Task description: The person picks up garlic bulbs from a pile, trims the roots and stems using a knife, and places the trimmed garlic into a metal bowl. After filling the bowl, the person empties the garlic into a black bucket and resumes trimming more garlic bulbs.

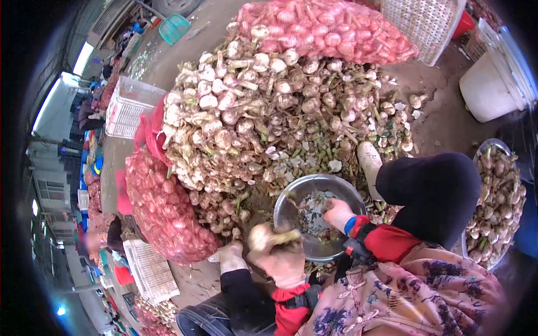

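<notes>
Left hand (280, 262) is closed round a garlic bulb (261, 237), the stem pointing over the near left rim of a metal bowl (354, 194). Well apart from it, the right hand (338, 215) is over the bowl, fingers drawn together; whether they grip anything I cannot tell. Scraps (314, 215) lie in the bottom of the bowl.

Close by, the right leg (428, 187) and its shoe (370, 165) hem the bowl in on the right, and the left foot (231, 256) stands to the left. Beyond the rim rises the garlic heap (235, 106), blocking the far side. One net bag (168, 210) leans along its left edge; another net bag (330, 31) lies across its back. Outside the right leg sits a basin (507, 147) full of garlic.

Farther out, brown floor (443, 131) shows between the heap and a white bucket (487, 87). More floor runs on the left, past a white crate (131, 109) and a green basket (174, 29), into a long hall with blurred people and stacked goods.
</notes>
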`<action>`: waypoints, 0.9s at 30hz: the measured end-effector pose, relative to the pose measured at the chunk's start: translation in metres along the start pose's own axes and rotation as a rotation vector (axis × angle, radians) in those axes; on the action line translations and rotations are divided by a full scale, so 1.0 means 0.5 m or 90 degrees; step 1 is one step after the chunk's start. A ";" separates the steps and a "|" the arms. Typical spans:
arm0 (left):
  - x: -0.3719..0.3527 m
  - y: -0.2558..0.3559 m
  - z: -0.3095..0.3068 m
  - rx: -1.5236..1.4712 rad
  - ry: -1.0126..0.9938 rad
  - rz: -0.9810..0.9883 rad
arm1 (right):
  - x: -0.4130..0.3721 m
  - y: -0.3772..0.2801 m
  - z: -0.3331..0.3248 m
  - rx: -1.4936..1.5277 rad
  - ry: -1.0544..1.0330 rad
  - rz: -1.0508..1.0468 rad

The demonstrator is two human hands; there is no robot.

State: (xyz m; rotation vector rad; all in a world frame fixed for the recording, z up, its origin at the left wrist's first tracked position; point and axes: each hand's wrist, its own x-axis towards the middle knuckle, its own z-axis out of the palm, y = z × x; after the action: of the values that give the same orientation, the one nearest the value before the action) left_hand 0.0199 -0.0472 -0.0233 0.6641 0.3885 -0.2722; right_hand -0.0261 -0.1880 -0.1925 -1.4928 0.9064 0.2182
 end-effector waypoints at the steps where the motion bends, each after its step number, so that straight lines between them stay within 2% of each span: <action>1: 0.011 -0.011 -0.001 0.171 -0.006 -0.086 | -0.025 -0.059 -0.028 0.051 0.024 0.020; 2: 0.028 -0.025 -0.005 0.341 -0.017 -0.172 | -0.031 -0.072 -0.036 0.046 0.022 0.019; 3: 0.042 -0.046 -0.049 0.427 -0.048 -0.177 | -0.028 -0.084 -0.042 0.087 0.030 -0.011; 4: 0.064 -0.071 -0.125 0.513 -0.080 -0.180 | -0.018 -0.092 -0.046 0.129 0.038 -0.043; 6: 0.186 -0.137 -0.351 0.777 -0.128 -0.292 | -0.008 -0.077 -0.042 0.172 0.012 -0.034; 7: 0.175 -0.128 -0.329 0.984 -0.174 -0.235 | -0.011 -0.077 -0.039 0.229 0.026 -0.018; 8: 0.177 -0.119 -0.305 0.980 -0.170 -0.237 | -0.011 -0.079 -0.037 0.285 0.041 -0.002; 10: 0.202 -0.093 -0.199 1.133 -0.141 -0.022 | -0.016 -0.103 -0.040 0.263 0.020 -0.001; 11: 0.216 -0.081 -0.126 1.095 -0.062 0.066 | -0.019 -0.116 -0.042 0.267 0.007 0.000; 12: 0.224 -0.058 -0.013 0.973 0.014 0.035 | -0.026 -0.133 -0.045 0.270 -0.006 0.002; 13: 0.325 -0.063 -0.102 0.988 -0.016 0.155 | -0.029 -0.147 -0.047 0.256 -0.018 0.027; 14: 0.396 -0.070 -0.116 0.926 0.033 0.152 | -0.029 -0.160 -0.047 0.273 -0.023 0.046; 15: 0.418 -0.069 -0.047 1.037 0.013 0.216 | -0.025 -0.160 -0.042 0.270 -0.023 0.021; 16: 0.463 -0.078 -0.036 1.039 -0.052 0.235 | -0.022 -0.161 -0.039 0.268 -0.022 -0.005; 18: 0.518 -0.104 -0.005 1.448 -0.078 0.271 | -0.024 -0.185 -0.044 0.289 -0.046 0.079; 21: 0.614 -0.138 -0.059 1.478 -0.145 0.206 | -0.003 -0.173 -0.040 0.233 -0.037 0.065; 22: 0.625 -0.130 -0.044 1.470 -0.138 0.218 | 0.001 -0.171 -0.041 0.230 -0.039 0.050; 24: 0.581 -0.084 -0.003 1.298 -0.122 0.110 | -0.013 -0.179 -0.036 0.230 -0.045 0.039; 25: 0.581 -0.072 -0.032 1.198 -0.090 0.138 | -0.019 -0.200 -0.036 0.244 -0.023 0.035; 26: 0.563 -0.060 -0.067 1.039 -0.111 0.167 | -0.029 -0.212 -0.038 0.257 -0.001 0.029; 27: 0.508 -0.039 -0.052 0.861 -0.093 0.090 | -0.021 -0.184 -0.023 0.295 -0.001 -0.032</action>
State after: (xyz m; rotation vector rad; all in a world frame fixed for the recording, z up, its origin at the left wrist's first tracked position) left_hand 0.2331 -0.0760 -0.1622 1.9733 -0.0465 -0.4364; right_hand 0.0215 -0.2057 -0.1140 -1.0822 0.8483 -0.0295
